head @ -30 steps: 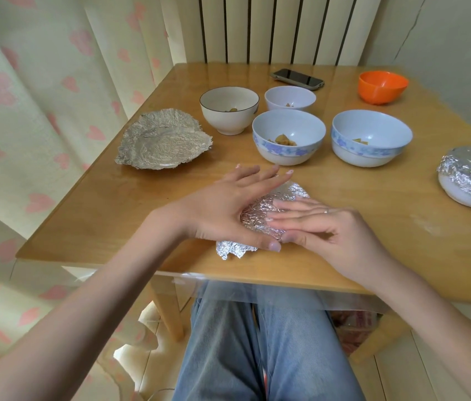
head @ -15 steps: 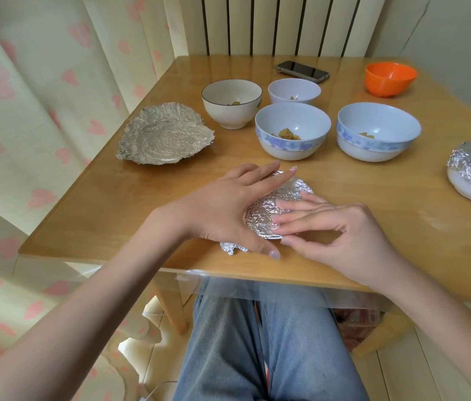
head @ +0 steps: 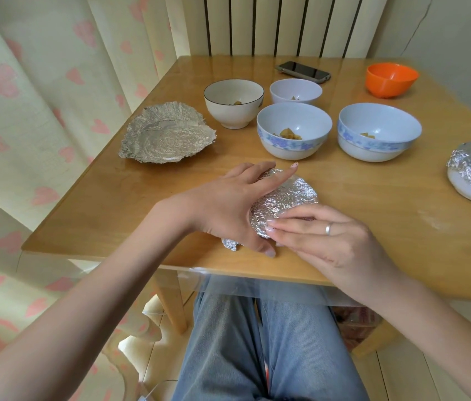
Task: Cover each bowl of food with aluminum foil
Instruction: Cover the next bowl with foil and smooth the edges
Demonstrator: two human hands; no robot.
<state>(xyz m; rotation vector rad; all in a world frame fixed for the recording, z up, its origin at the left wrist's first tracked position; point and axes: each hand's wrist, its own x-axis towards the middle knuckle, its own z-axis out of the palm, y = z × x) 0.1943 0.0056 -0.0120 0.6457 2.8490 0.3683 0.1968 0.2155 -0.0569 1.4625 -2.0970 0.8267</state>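
Where 2 hands [head: 271, 221] press: crinkled, domed silver foil [head: 289, 198].

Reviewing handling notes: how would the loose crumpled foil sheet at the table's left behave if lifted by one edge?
The foil sheet looks thin and wrinkled, so probably very light and floppy. Its bowl-like dent suggests it keeps pressed shapes. The ragged edges might tear easily.

Wooden table [head: 373, 215] with bowls [head: 294, 130], foil [head: 164, 134], phone [head: 303, 71]

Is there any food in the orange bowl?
No, the orange bowl shows only a bare orange inside.
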